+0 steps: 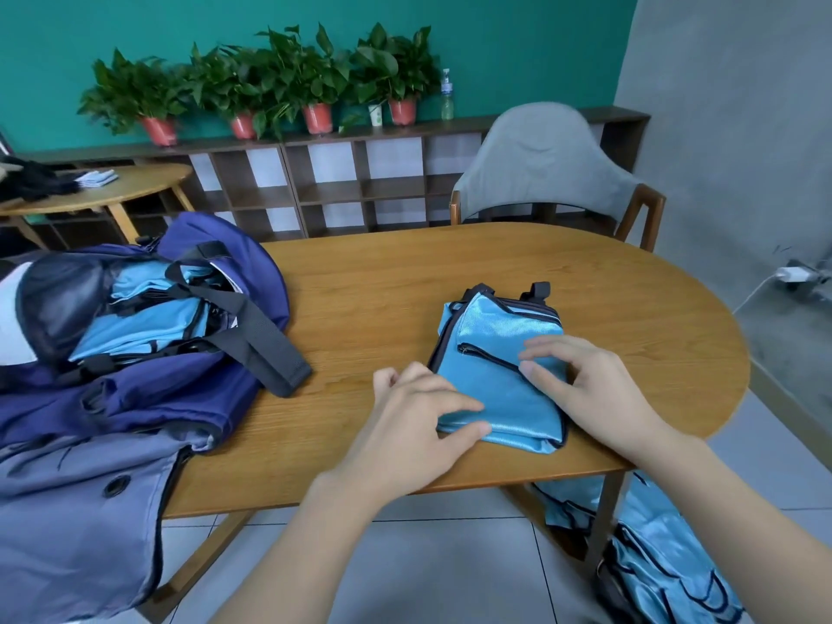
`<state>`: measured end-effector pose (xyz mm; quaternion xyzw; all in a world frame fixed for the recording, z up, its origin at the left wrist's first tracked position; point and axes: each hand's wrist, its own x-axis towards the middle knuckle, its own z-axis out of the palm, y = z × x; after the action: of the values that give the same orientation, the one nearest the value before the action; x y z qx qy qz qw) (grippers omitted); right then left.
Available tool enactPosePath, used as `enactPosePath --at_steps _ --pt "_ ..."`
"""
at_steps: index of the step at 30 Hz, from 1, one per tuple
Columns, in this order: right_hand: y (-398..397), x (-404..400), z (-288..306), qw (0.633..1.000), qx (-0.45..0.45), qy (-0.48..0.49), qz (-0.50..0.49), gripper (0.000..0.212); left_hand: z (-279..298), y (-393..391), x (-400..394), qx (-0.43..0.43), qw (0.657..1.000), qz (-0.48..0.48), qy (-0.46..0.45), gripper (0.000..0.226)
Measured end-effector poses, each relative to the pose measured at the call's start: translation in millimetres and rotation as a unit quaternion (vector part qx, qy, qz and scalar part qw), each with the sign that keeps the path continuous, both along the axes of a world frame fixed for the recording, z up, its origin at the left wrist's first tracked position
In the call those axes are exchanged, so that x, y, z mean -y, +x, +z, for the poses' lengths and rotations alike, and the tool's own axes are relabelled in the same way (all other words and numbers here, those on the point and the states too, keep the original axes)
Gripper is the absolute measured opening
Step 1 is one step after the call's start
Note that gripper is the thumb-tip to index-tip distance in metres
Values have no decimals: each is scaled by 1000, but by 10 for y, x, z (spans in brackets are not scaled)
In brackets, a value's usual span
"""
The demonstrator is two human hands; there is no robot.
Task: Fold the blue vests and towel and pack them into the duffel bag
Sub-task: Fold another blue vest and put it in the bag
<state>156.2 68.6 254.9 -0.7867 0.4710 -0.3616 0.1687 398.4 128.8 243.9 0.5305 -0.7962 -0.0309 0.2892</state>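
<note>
Folded vest lies on table, under both hands. L hand rests on its near-left corner, fingers spread fairly straight; R hand lies on its right side, fingertips lightly bent on the fabric (neither grips). Bag sits open left of L hand w/ more blue vests inside. More vests on floor below R forearm.

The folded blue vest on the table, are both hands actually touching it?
Touching. The head view shows the left hand with its fingertips on the folded blue vest at its near left edge, and the right hand resting on top.
</note>
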Motion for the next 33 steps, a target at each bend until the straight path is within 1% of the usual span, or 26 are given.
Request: enactPosePath --at_steps 2,4,6,8,10,12,14,15,16,17,19,20,23,25,29,32,33 --pt "9 -120 30 998 3 10 56 14 -42 54 11 -11 1000 4 1 45" --pt "30 -237 12 994 -11 20 108 21 -67 107 31 -9 999 3 34 52" --pt "48 -309 -51 990 -33 12 134 30 -91 145 42 -14 998 -12 60 55" --pt "67 -342 -116 990 -50 -8 133 33 -107 163 32 -26 997 -17 65 53" --pt "88 -358 -134 991 -56 -20 123 28 -108 158 13 -23 998 -10 66 52" --pt "123 -372 -135 990 -59 -37 122 26 -90 136 -16 -12 998 -4 60 58" --pt "158 -385 -124 991 -37 -35 121 24 -69 110 -52 6 998 4 60 67" --pt "163 -390 -108 993 -15 -22 119 21 -60 101 -65 14 998 9 55 66" --pt "156 -388 -98 993 8 -5 115 15 -57 95 -70 16 999 10 41 60" --pt "143 -393 -83 993 27 15 111 10 -55 93 -72 11 1000 8 18 48" --pt "124 -424 -41 993 44 38 102 5 -47 86 -60 -16 999 8 -33 22" --pt "115 -434 -33 994 38 33 96 7 -28 74 -54 -42 998 11 -47 15" --pt "65 -449 -79 996 -24 11 80 23 47 23 -39 -134 990 29 -22 9" --pt "37 -448 -96 998 -28 -4 64 24 86 -10 -40 -166 986 30 -1 8" --pt "-28 -444 14 997 76 13 9 18 155 -82 -32 -246 969 11 -13 6" --pt "-71 -421 109 988 145 48 8 6 242 -140 -48 -287 957 13 -37 8" --pt "-80 -417 135 982 174 65 15 9 272 -153 -54 -297 954 10 -36 7"
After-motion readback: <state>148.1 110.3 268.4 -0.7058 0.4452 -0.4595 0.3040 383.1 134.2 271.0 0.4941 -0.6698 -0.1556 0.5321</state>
